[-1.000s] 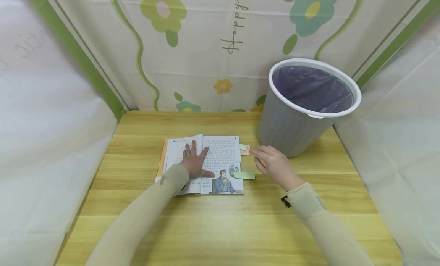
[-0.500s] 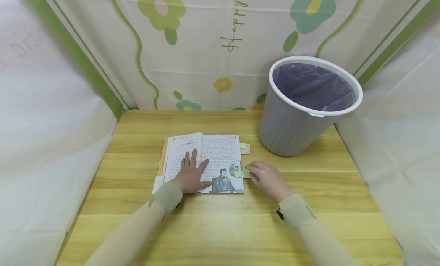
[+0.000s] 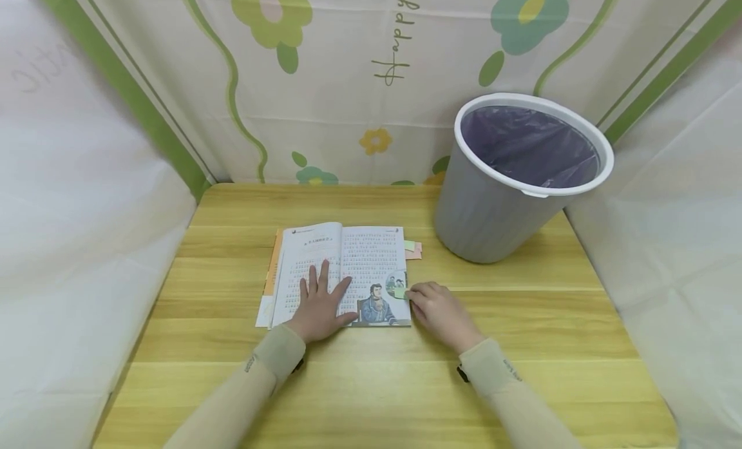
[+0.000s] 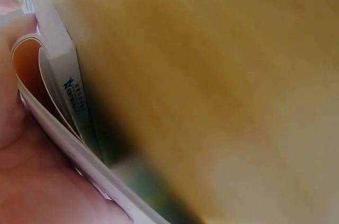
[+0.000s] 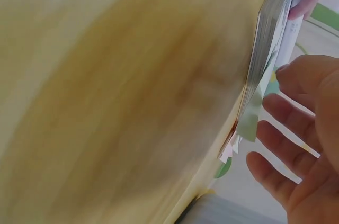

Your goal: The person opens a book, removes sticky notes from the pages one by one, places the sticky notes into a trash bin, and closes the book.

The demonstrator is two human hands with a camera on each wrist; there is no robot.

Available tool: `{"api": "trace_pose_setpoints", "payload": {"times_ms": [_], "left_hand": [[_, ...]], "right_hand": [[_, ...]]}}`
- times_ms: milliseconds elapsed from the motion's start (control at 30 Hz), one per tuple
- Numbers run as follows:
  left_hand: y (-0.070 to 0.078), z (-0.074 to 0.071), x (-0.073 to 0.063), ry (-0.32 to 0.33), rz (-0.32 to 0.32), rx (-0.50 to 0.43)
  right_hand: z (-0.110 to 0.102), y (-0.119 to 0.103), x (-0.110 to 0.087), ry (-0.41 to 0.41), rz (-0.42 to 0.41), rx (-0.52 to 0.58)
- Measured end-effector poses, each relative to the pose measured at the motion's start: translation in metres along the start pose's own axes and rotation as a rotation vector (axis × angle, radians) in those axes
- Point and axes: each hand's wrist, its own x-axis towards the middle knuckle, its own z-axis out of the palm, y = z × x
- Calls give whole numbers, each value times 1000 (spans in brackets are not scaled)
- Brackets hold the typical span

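An open book (image 3: 371,256) with printed text and a drawing of a seated person lies on the table. My left hand (image 3: 319,307) rests on its left page near the spine, fingers spread. In the left wrist view, the book's lower edge (image 4: 63,75) runs beside the palm. My right hand (image 3: 443,314) is at the right page's edge, its fingertips over a pale green sticky tab (image 3: 400,293). From the right wrist, the green tab (image 5: 249,121) sticks out past the page edge, and my loosely bent fingers (image 5: 280,142) stand close beside it.
Farther up the same edge, a small green tab (image 3: 409,245) and a pink tab (image 3: 414,252) stick out. A grey bin (image 3: 493,210) with a white rim and dark liner stands at the back right. Patterned cloth (image 3: 348,82) hangs behind the wooden table (image 3: 348,384).
My right hand has come down from beside the upper tabs to the lower green tab, then left onto it. My left hand has slid down the page toward me.
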Motion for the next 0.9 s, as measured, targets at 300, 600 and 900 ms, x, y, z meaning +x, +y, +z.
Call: {"api": "trace_pose_setpoints", "payload": {"times_ms": [300, 600, 900], "left_hand": [[2, 3, -4, 34, -8, -22], [4, 1, -4, -16, -44, -9], [2, 1, -2, -51, -56, 21]], "right_hand": [[6, -4, 0, 4, -2, -33], [11, -6, 2, -32, -4, -76], [10, -9, 7, -80, -17, -92]]}}
